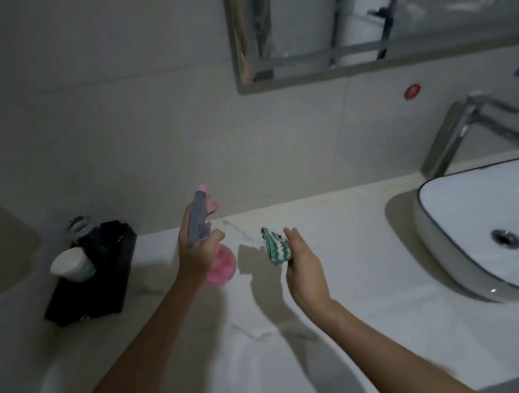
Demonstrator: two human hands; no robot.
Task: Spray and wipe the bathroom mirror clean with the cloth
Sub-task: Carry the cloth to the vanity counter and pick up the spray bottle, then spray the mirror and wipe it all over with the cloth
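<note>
Counts: one black box, one spray bottle, one cloth, one basin, one tap, one mirror; two hands.

Black box (94, 275), rectangular, matte, sits at the counter's left; a pale cup-like item lies on it, too blurred to identify.

Left hand (195, 250) wraps the spray bottle (206, 233) at its neck, above the counter (352, 250). Long axis near upright, pink nozzle up and toward the wall; rounded translucent pink body below.

Right hand (303, 271) pinches the cloth (275, 245): green-white zigzag weave, bunched, raised just off the counter.

Mirror (392, 9), metal-framed, upper right. Basin (492, 227) glossy white, dark-rimmed, rounded-square. Tap (464, 132) chrome, angular.
</note>
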